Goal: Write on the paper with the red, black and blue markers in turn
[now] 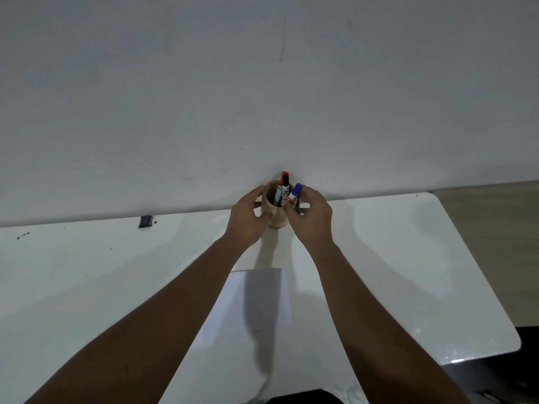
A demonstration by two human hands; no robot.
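Observation:
A wooden cup [269,208] stands at the table's far edge against the wall. A red-capped marker [282,182] and a black-capped marker [285,185] stand upright inside it. My left hand [248,220] wraps the cup's left side. My right hand [310,217] pinches the blue-capped marker [295,193] at the cup's right rim, tilted with its cap up. A white sheet of paper [256,301] lies nearer to me, between my forearms, partly in shadow.
The white table [87,272] has a rounded right corner [513,342]. A small dark object [145,221] sits at the far left by the wall. The plain wall rises directly behind the cup. Wooden floor shows to the right.

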